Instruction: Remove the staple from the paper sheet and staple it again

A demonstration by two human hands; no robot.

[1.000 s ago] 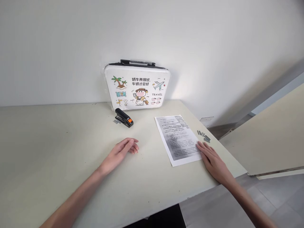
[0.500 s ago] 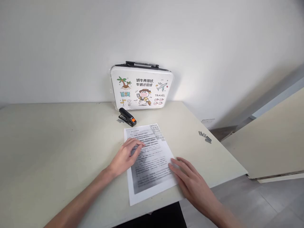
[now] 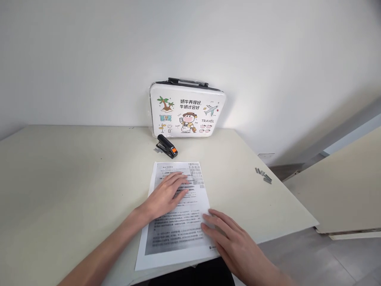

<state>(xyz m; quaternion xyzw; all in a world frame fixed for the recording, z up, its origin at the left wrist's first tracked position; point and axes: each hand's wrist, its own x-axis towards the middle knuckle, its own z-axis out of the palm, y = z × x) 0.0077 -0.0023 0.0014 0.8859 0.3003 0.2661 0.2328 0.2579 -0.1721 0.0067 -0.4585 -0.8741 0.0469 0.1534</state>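
Observation:
A printed sheet of paper (image 3: 178, 222) lies flat on the table before me, its lower edge near the table's front edge. Across its upper middle rests my left hand (image 3: 168, 194), palm down with the fingers stretched out over the text. My right hand (image 3: 230, 236) touches the right edge of the sheet, fingers extended and slightly apart. Beyond the top of the paper stands a black stapler (image 3: 167, 146) with an orange patch. Whether the paper is one sheet or a stack, I cannot tell.
A white case (image 3: 187, 111) with cartoon prints leans upright against the wall. Small grey staple strips (image 3: 158, 150) lie beside the stapler. More staple strips (image 3: 264, 175) are near the right edge of the table (image 3: 74, 178). A pale panel (image 3: 342, 178) stands to the right.
The paper has turned slightly and slid toward me, its lower end swinging left. My left hand has flattened onto it, and my right hand has moved along with its edge. The view has shifted a little.

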